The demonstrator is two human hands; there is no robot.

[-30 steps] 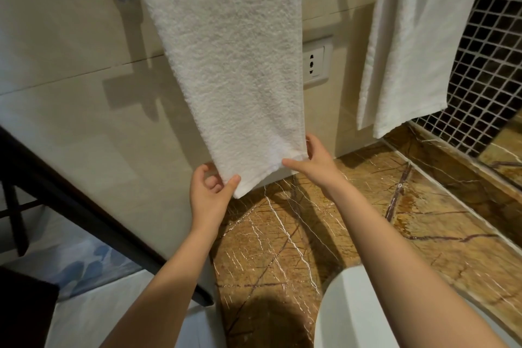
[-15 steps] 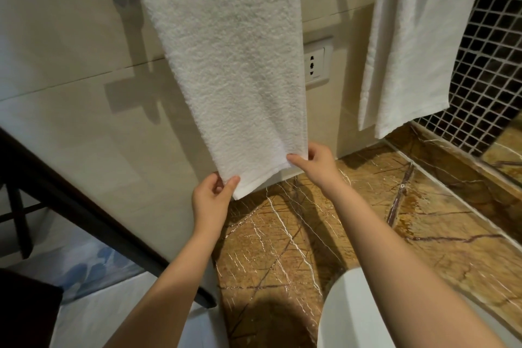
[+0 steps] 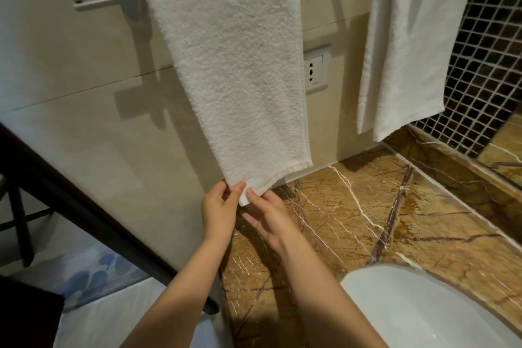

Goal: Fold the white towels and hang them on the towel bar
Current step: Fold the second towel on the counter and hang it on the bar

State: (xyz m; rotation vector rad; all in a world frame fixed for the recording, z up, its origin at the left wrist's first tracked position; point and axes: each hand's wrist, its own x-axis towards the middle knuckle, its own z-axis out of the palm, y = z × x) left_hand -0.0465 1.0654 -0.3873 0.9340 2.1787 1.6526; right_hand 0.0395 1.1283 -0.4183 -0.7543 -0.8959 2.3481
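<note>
Left hand (image 3: 220,208) pinches the lower left corner of the near towel (image 3: 237,65), thumb in front, fingers curled behind. Right hand (image 3: 271,219) lies straight-fingered just beside it, thumb touching the same corner; no grip seen.

Near towel: folded to a narrow strip and draped over the towel bar (image 3: 93,3). Its hem slants, lowest at the held corner. Second towel (image 3: 409,51) hangs to the right, top out of frame.

Judgement: both appear folded and hung; only squaring the hem remains.

Fabric: white terry, smooth, above the marble desk (image 3: 395,220).
</note>
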